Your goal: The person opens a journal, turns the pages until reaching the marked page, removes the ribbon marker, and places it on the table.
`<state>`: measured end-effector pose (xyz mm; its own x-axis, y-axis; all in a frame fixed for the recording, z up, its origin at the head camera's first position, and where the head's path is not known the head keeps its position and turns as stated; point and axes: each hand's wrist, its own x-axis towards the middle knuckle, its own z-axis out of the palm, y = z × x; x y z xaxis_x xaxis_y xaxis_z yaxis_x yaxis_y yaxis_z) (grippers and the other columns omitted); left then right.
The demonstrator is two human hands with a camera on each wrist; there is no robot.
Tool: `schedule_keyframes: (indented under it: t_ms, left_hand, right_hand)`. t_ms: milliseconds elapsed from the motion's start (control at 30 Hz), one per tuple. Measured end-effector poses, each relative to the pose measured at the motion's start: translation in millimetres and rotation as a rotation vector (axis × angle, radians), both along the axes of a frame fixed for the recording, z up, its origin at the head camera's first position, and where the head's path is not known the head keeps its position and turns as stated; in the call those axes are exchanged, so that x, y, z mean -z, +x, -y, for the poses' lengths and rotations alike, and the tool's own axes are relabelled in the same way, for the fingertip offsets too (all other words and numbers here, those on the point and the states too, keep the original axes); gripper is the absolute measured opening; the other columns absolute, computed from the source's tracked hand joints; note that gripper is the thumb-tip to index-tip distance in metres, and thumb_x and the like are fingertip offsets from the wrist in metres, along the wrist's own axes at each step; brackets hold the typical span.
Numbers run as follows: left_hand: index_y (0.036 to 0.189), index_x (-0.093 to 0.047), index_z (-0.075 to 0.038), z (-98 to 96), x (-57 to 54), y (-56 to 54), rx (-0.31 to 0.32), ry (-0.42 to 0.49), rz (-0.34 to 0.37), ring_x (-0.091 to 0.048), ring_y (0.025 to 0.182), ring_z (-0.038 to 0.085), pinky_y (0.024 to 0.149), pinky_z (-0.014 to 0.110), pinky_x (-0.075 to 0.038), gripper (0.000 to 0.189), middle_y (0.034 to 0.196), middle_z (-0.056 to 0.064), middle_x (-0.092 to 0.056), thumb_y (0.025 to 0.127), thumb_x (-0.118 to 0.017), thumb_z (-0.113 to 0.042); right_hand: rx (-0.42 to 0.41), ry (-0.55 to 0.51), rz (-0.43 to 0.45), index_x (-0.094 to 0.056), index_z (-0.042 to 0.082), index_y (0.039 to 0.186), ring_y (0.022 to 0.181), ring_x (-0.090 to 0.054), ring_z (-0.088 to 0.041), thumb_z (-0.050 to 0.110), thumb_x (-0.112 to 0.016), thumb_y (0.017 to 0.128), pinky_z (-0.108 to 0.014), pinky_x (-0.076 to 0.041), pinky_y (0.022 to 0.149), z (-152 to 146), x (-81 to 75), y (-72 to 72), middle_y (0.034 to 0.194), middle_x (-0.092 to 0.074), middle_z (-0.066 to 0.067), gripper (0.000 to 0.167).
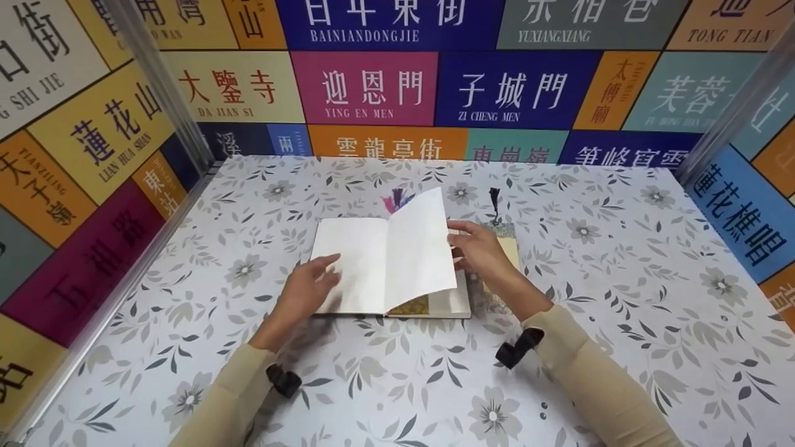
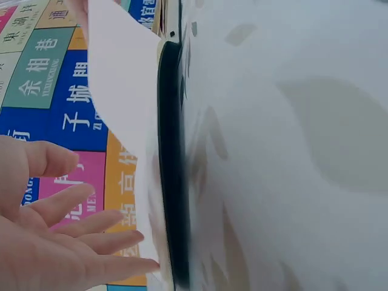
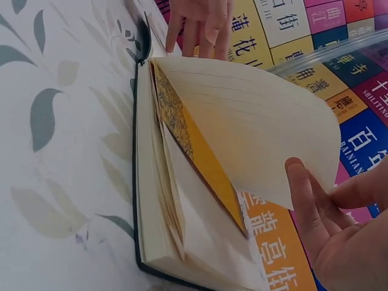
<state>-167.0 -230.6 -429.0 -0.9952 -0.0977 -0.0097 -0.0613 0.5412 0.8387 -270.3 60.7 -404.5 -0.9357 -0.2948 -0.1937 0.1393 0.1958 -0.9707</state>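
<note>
An open notebook (image 1: 351, 267) with a dark cover lies on the table. My right hand (image 1: 481, 248) pinches the outer edge of one raised page (image 1: 419, 242); the right wrist view shows faint lines on that page (image 3: 260, 115). Under it, a yellow patterned card (image 3: 200, 151) sits between the pages. My left hand (image 1: 310, 285) has its fingers spread, with the fingertips over the left page; in the left wrist view this hand (image 2: 66, 236) grips nothing. Pink and purple tassels (image 1: 396, 200) stick out beyond the notebook's top edge.
Partly behind my right hand and forearm lies a flat patterned item (image 1: 509, 248), with a black tassel (image 1: 494, 197) at its top. The table (image 1: 348, 385) has a floral cover. Panels with colourful street-name signs (image 1: 366, 87) enclose the back and sides.
</note>
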Motion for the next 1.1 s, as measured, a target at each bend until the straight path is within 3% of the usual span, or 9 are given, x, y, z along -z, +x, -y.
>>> schedule_keyframes:
  t_ms: [100,200,367,467,567,733,833,933,1100]
  left_hand:
    - [0.149,-0.045,-0.003,3.6,-4.3,3.4,0.011,0.03,0.027,-0.038,0.145,0.044,0.118,0.051,-0.038,0.051,0.157,0.025,-0.039,0.1,-0.056,-0.012]
    - [0.155,-0.035,-0.004,8.1,-11.1,5.2,0.02,0.072,0.059,-0.03,0.149,0.043,0.119,0.05,-0.036,0.058,0.163,0.024,-0.027,0.101,-0.055,-0.013]
    - [0.16,-0.023,-0.007,17.4,-23.7,8.0,0.039,0.087,0.05,-0.021,0.153,0.043,0.123,0.05,-0.029,0.064,0.168,0.019,-0.013,0.104,-0.052,-0.021]
    - [0.161,-0.019,-0.011,22.4,-29.9,11.2,0.055,0.049,0.047,-0.019,0.153,0.043,0.123,0.052,-0.028,0.067,0.169,0.018,-0.01,0.105,-0.051,-0.026]
    - [0.162,-0.015,-0.013,24.8,-35.3,15.1,0.088,-0.016,0.036,-0.017,0.154,0.043,0.124,0.055,-0.025,0.071,0.169,0.018,-0.009,0.105,-0.052,-0.031]
    - [0.163,-0.011,-0.016,24.0,-44.8,18.1,0.169,-0.107,-0.062,-0.011,0.157,0.036,0.126,0.058,-0.017,0.075,0.17,0.014,-0.01,0.104,-0.052,-0.037]
    - [0.163,-0.012,-0.019,22.5,-49.4,18.7,0.213,-0.136,-0.105,-0.009,0.158,0.034,0.126,0.058,-0.014,0.076,0.17,0.011,-0.01,0.103,-0.053,-0.041]
    - [0.163,-0.011,-0.022,20.9,-51.3,18.5,0.255,-0.163,-0.101,-0.011,0.158,0.032,0.127,0.056,-0.014,0.076,0.171,0.007,-0.01,0.103,-0.053,-0.043]
    - [0.163,-0.01,-0.025,16.9,-54.7,15.0,0.273,-0.234,-0.084,-0.006,0.158,0.033,0.126,0.059,-0.01,0.078,0.171,0.006,-0.006,0.102,-0.053,-0.046]
  right_hand:
    - [-0.058,-0.034,-0.072,-0.052,0.004,0.143,0.078,-0.07,-0.013,0.02,-0.044,0.107,-0.028,-0.059,0.064,4.8,-1.0,3.4,0.099,-0.073,-0.006,0.04]
    - [-0.177,0.012,-0.188,-0.054,0.003,0.142,0.089,-0.071,-0.017,0.021,-0.041,0.108,-0.035,-0.062,0.074,11.3,0.7,10.0,0.108,-0.072,-0.013,0.04]
    - [-0.401,0.28,-0.419,-0.061,0.005,0.135,0.124,-0.062,-0.032,0.017,-0.044,0.107,-0.049,-0.052,0.104,22.4,7.2,19.6,0.136,-0.064,-0.016,0.035]
    - [-0.526,0.442,-0.593,-0.067,0.002,0.123,0.113,-0.065,-0.036,0.017,-0.045,0.106,-0.049,-0.053,0.098,29.7,12.6,22.4,0.121,-0.069,-0.02,0.031]
    - [-0.589,0.605,-0.687,-0.066,0.002,0.125,0.119,-0.059,-0.041,0.023,-0.047,0.107,-0.055,-0.048,0.1,33.3,16.4,27.9,0.127,-0.065,-0.022,0.034]
    - [-0.61,0.789,-0.641,-0.047,0.017,0.151,0.15,-0.026,-0.046,0.037,-0.05,0.105,-0.068,-0.024,0.118,39.2,17.9,37.1,0.161,-0.035,-0.019,0.05]
    - [-0.614,0.84,-0.597,-0.041,0.026,0.154,0.153,-0.02,-0.046,0.04,-0.05,0.104,-0.071,-0.017,0.119,44.6,18.6,38.1,0.164,-0.03,-0.015,0.053]
    - [-0.634,0.895,-0.531,-0.04,0.029,0.155,0.155,-0.017,-0.042,0.039,-0.048,0.105,-0.072,-0.012,0.12,47.5,20.4,37.9,0.167,-0.024,-0.013,0.052]
    - [-0.675,0.961,-0.491,-0.033,0.03,0.158,0.156,-0.015,-0.039,0.04,-0.044,0.106,-0.07,-0.015,0.121,49.7,20.1,35.9,0.169,-0.018,-0.012,0.054]
